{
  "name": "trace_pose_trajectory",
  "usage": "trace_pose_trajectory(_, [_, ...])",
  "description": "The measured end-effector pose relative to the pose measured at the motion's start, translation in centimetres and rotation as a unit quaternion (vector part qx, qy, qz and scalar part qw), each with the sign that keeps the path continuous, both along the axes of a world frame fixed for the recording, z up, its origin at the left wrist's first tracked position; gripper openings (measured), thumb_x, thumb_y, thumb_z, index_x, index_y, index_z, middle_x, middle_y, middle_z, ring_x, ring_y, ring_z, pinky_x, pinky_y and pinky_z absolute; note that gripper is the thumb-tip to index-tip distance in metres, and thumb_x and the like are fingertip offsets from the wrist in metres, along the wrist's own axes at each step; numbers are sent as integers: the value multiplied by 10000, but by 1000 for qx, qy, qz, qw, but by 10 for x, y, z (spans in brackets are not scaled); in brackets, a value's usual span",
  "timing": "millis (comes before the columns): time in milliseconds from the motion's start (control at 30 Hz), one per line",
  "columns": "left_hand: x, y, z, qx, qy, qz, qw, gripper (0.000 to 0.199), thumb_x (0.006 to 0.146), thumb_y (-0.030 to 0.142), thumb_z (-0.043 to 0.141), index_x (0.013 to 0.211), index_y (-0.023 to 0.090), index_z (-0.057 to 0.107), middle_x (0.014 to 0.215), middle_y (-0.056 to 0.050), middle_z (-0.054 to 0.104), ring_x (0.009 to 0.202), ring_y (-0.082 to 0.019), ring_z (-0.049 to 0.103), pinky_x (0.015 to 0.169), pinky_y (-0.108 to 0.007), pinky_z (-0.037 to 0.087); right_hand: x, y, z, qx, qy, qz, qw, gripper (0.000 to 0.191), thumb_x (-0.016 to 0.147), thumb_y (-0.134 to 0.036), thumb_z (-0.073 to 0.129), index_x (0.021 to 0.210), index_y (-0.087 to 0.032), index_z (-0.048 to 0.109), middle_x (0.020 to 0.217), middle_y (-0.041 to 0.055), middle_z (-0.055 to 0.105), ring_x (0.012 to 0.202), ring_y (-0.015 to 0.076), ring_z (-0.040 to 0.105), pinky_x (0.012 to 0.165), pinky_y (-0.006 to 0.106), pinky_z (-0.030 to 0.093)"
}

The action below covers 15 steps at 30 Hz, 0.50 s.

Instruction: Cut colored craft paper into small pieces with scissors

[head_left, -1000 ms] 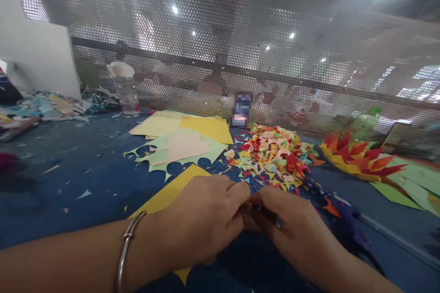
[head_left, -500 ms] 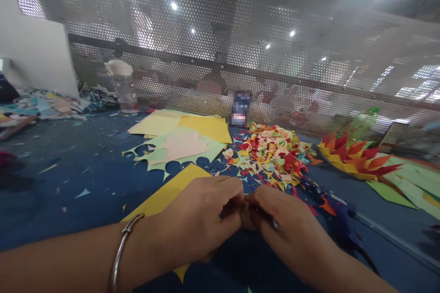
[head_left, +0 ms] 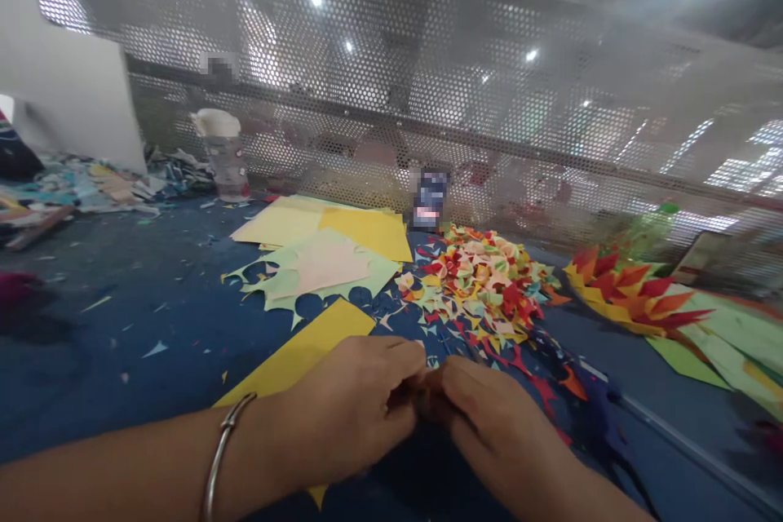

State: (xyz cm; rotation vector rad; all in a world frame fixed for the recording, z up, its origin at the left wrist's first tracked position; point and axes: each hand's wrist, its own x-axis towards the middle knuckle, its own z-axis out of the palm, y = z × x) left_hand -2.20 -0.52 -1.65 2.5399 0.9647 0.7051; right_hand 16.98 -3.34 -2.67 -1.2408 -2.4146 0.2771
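My left hand point(head_left: 355, 408), with a silver bangle point(head_left: 218, 444) at its wrist, is closed, fingertips pinched together. Fingertip to fingertip with it, my right hand point(head_left: 495, 416) is closed too. Whatever lies between them is hidden by the fingers. Under my left hand and forearm lies a sheet of yellow paper point(head_left: 306, 351). Just beyond the hands spreads a heap of small cut paper pieces point(head_left: 489, 273) in red, yellow, cream and green. To the right of my right hand rests a dark blue glue gun point(head_left: 603, 408) with a cable.
Scalloped green paper point(head_left: 287, 294) and yellow sheets point(head_left: 367, 232) lie ahead. A phone point(head_left: 430, 200) leans against the perforated metal panel point(head_left: 379, 33). A lidded bottle point(head_left: 224, 155) stands back left. An orange-red paper flower point(head_left: 633, 289) sits at right, beside green sheets point(head_left: 734, 326).
Both hands sit slightly lower in view, still together, and have shifted a little left. The camera view has tilted slightly. The paper and heap have not visibly moved on the table.
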Motion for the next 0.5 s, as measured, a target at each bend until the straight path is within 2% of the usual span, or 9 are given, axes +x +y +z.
trace_pose_trajectory(167, [0, 6, -5, 51, 21, -34, 998, 149, 713, 56, 463, 743, 200, 490, 714, 13, 591, 625, -145, 529, 552, -254, 325, 3, 1, 2, 13, -9, 18, 1000, 219, 867, -84, 382, 771, -160, 563, 721, 55, 591, 626, 164, 524, 551, 272, 354])
trace_pose_trajectory(300, [2, 7, -4, 51, 18, -60, 997, 198, 669, 38, 468, 768, 205, 507, 721, 13, 596, 638, -152, 542, 557, -253, 343, 3, -1, 4, 17, 6, 32, 999, 214, 821, -51, 386, 775, -152, 569, 733, 63, 604, 642, 164, 530, 563, 269, 359])
trace_pose_trajectory(500, [3, 6, -3, 33, 4, -39, 999, 186, 652, 39, 467, 731, 206, 492, 678, 30, 553, 591, -128, 498, 528, -242, 306, 4, -2, 5, 17, 10, 30, 999, 182, 843, -80, 402, 749, -167, 532, 723, 41, 574, 638, 154, 503, 555, 271, 338])
